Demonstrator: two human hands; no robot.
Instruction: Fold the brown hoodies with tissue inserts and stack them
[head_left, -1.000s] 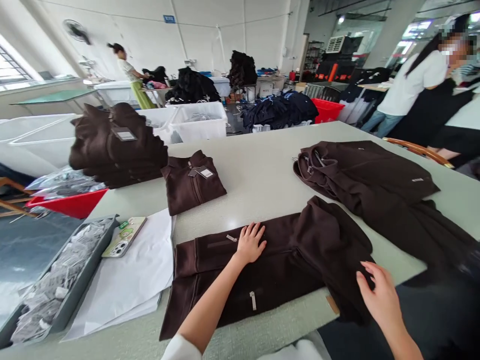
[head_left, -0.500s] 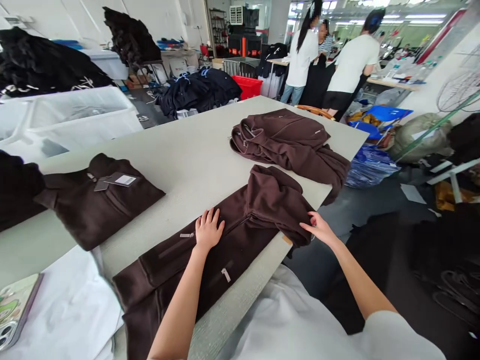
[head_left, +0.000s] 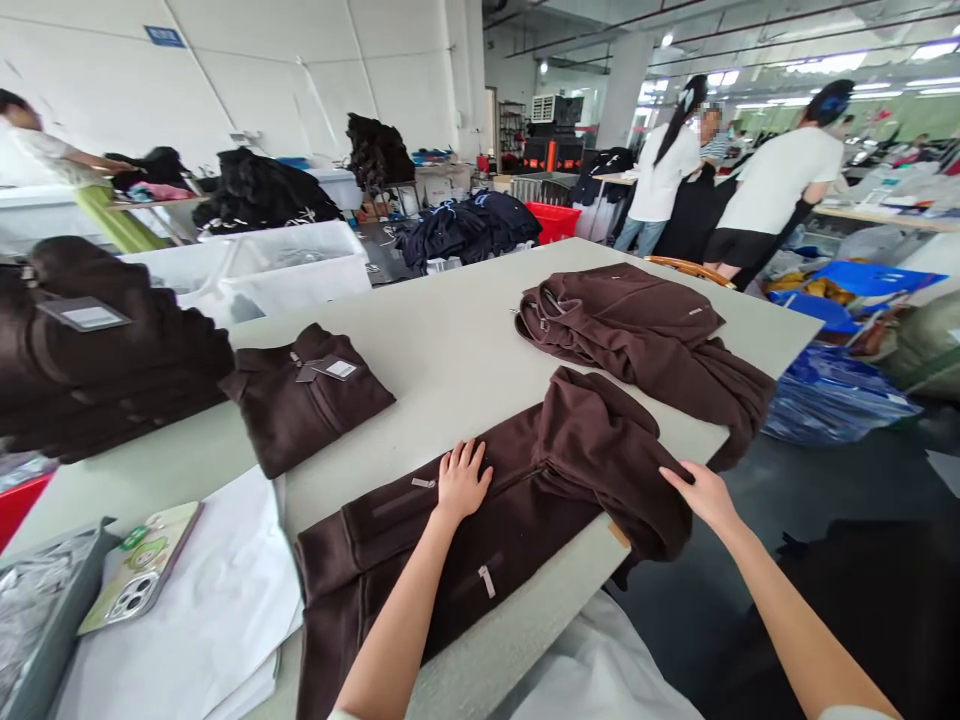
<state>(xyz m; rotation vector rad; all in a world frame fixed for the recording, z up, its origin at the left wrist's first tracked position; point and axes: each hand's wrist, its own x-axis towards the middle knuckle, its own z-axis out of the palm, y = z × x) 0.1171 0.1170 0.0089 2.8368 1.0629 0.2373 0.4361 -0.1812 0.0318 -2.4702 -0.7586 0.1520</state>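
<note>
brown fleece zip jacket (head_left: 525, 510) lies flat along the near edge of the pale grey table (head_left: 450, 330). the left hand (head_left: 461, 482) presses on its front, fingers spread and released. the right hand (head_left: 701, 495) rests open on its bunched end, grasping nothing. farther off sits a folded brown tagged jacket (head_left: 307, 400).

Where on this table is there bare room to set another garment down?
Bare: the middle of the table, between the folded jacket, the loose jacket and the spread jacket under the left hand. Crowded: left side, with stacked jackets, paper sheets, phone.
</note>
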